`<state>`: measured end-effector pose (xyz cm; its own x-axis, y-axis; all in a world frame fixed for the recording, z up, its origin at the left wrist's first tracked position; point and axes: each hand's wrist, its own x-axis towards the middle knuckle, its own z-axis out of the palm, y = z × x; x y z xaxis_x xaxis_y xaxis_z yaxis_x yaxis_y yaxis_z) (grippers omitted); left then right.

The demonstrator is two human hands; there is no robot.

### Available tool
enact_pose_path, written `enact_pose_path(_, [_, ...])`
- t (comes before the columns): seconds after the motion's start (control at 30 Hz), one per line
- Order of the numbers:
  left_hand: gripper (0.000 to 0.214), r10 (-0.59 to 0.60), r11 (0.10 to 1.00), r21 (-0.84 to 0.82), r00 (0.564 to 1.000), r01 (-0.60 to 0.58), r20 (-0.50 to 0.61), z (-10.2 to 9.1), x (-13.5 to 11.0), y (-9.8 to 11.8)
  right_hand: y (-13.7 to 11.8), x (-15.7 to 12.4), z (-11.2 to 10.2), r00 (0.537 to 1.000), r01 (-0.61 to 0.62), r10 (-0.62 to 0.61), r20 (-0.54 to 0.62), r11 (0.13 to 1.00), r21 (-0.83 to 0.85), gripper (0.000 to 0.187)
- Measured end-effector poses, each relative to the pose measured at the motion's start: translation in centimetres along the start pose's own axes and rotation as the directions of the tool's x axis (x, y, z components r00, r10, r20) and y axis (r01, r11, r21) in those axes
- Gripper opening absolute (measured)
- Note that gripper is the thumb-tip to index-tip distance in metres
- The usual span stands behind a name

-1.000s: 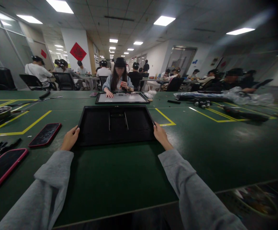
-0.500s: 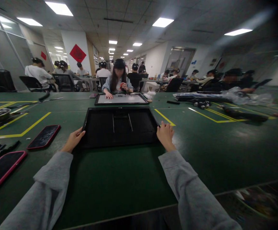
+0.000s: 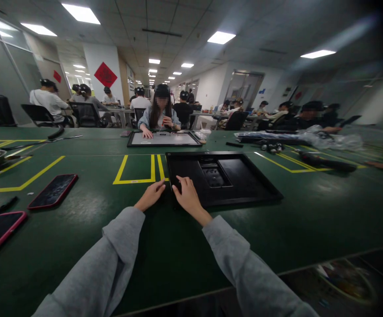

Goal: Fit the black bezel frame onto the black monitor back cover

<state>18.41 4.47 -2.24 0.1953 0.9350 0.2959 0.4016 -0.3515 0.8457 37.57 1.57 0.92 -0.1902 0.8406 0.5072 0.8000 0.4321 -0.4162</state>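
A shallow black monitor back cover [image 3: 247,176] lies flat on the green table, its raised rim upward and a rectangular recess near its middle. My left hand [image 3: 150,195] is just left of the cover's left edge, fingers stretched toward it. Whether those fingertips touch the rim I cannot tell. Over the left part of the cover is my right hand [image 3: 190,197], its thumb and fingers apart beside the left rim. Neither hand appears closed around the cover.
Two phones in red-pink cases [image 3: 53,191] [image 3: 0,233] lie at left. Opposite, a person [image 3: 160,112] rests a hand on a grey panel [image 3: 174,139]. Plastic-wrapped parts [image 3: 277,135] and a dark tool [image 3: 326,161] are at right. Yellow tape [image 3: 135,181] marks the table.
The monitor back cover has shifted right and sits askew. Both hands have let go of its sides; my right hand has moved left, my left hand right, and they meet near its left edge.
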Motion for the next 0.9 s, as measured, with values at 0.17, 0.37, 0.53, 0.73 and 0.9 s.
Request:
enact_pose_path(0.17, [0.056, -0.066, 0.998, 0.004, 0.990, 0.067, -0.121, -4.4, -2.1, -1.9, -1.5, -0.7, 1.0, 0.992, -0.009, 0.017, 0.125, 0.998, -0.065, 0.057])
enact_pose_path(0.37, [0.056, -0.057, 0.993, 0.084, 0.969, 0.080, -0.241, -10.8, -5.3, -3.4, -0.7, 0.0, 1.4, 0.982, 0.024, 0.011, 0.186, 0.982, -0.185, 0.059])
enact_pose_path(0.53, [0.053, -0.071, 0.970, 0.198, 0.947, 0.138, -0.312, -13.9, -6.0, -4.9, 3.3, 0.9, 0.2, 0.986, -0.098, 0.146, 0.081, 0.900, -0.425, 0.055])
enact_pose_path(0.73, [0.052, -0.078, 0.954, 0.260, 0.962, 0.148, -0.263, -13.9, -5.9, -5.0, 8.1, 1.4, -1.8, 0.924, -0.367, 0.370, -0.092, 0.799, -0.477, 0.041])
enact_pose_path(0.9, [0.050, -0.067, 0.943, 0.302, 0.971, 0.136, -0.230, -13.7, -6.2, -4.6, 8.7, 1.3, -2.2, 0.927, -0.346, 0.371, -0.058, 0.784, -0.514, 0.042])
